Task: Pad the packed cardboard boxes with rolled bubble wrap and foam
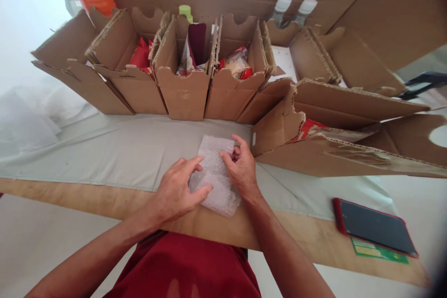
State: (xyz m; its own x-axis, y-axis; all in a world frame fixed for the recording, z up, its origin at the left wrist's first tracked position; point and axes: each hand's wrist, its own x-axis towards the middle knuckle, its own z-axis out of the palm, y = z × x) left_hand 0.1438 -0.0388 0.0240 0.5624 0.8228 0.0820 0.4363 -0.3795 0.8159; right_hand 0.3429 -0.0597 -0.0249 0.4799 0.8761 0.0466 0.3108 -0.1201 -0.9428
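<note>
Directly in front of me was one flat, rectangular piece of clear, whitish bubble wrap [216, 165], its long axis running away from my body and its near end slanting slightly right. Its far end pointed toward the boxes, over the pale grey-green cloth [136, 149]; its near end reached over the bare wooden edge of the desk [296, 230]. My left grip [179, 184] was wide open at the wrap's left edge, thumb and forefinger well apart. My right grip [243, 170] was half curled around the right edge, thumb over the top; I could not tell whether it pinched.

I counted six open brown cardboard boxes [185, 98] in a back row, with a seventh brown cardboard box [289, 163] angled at right. Behind were two white-capped clear bottles [279, 11]. One red-cased black phone [375, 226] partly covered one green card [380, 251].
</note>
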